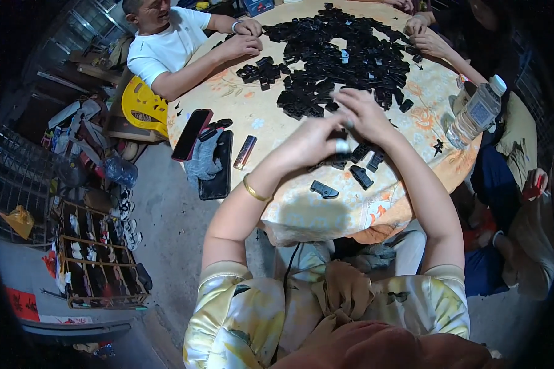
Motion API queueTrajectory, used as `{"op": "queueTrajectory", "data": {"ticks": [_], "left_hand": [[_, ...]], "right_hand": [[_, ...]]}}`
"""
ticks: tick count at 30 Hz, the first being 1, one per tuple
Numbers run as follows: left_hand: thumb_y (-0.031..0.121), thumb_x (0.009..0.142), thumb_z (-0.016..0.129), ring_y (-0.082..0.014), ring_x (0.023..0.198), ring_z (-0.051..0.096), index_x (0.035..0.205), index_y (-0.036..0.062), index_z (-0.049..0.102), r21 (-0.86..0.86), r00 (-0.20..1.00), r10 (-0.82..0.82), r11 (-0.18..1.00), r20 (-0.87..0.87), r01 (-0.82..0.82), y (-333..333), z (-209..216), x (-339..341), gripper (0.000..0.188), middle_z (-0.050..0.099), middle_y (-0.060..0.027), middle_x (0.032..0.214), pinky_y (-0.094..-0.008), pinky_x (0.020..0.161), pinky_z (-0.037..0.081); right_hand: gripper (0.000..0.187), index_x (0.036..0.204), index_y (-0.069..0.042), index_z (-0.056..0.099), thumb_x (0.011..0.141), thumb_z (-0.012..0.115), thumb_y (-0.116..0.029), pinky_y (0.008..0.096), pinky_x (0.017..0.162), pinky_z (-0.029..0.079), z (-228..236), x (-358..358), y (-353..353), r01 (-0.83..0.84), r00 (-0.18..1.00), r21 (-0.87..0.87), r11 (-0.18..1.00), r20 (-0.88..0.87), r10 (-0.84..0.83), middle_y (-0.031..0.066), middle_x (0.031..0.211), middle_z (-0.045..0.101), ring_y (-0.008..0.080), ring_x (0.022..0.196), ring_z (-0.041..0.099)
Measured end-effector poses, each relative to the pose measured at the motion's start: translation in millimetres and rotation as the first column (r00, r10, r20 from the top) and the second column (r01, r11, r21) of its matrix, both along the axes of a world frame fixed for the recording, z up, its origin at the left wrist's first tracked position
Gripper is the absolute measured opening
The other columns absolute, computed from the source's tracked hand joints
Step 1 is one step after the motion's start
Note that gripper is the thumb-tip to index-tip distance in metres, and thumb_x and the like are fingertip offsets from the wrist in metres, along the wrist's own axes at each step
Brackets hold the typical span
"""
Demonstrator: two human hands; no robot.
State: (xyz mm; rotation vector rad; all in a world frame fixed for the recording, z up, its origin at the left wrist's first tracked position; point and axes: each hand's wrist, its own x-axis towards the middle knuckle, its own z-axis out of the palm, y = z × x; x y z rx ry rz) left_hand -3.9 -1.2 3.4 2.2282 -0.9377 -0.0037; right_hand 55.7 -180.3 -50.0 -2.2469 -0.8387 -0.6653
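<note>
A large heap of small black plastic parts (332,58) covers the middle and far side of a round table with a flowered cloth. At the near edge of this heap, my left hand (317,141) and my right hand (364,117) come close together, fingertips smeared by motion. Whether either one holds a part cannot be made out. Several loose parts lie just under and beside my hands, among them a black plastic piece (361,177) near my right wrist. Closer to the front edge rests another single black piece (324,189).
Left of my left forearm lie a phone (192,135), a dark tray-like case (218,172) with a crumpled plastic bag, and a lighter (245,152). A water bottle (477,114) stands at right. Co-workers' hands (243,43) rest at the far edge. A yellow chair (143,106) stands left.
</note>
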Motion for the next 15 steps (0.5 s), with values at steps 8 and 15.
{"op": "queueTrajectory", "data": {"ticks": [8,15], "left_hand": [[0.022,0.079,0.062,-0.0173,0.082,0.059,0.097,0.0019,0.063,0.014,0.988,0.053,0.999,-0.144,-0.052,17,16,23,0.027,0.064,-0.0099,0.089,-0.0300,0.075,0.046],[0.034,0.077,0.061,-0.0297,0.083,0.063,0.088,0.0054,0.067,0.236,0.513,0.836,0.467,0.195,-0.852,123,-20,163,0.031,0.065,-0.0163,0.087,-0.0387,0.074,0.048]], "right_hand": [[0.019,0.086,-0.006,0.066,0.072,0.066,-0.019,0.0389,0.072,0.046,-1,3,-3,-0.056,0.997,-0.038,0.998,-0.056,0.054,0.0121,0.077,0.064,0.0305,0.075,0.059],[0.018,0.080,-0.005,0.061,0.073,0.067,-0.020,0.0376,0.062,0.046,5,-4,4,0.026,0.988,-0.085,0.996,-0.148,-0.038,0.0126,0.072,0.062,0.0297,0.068,0.059]]}}
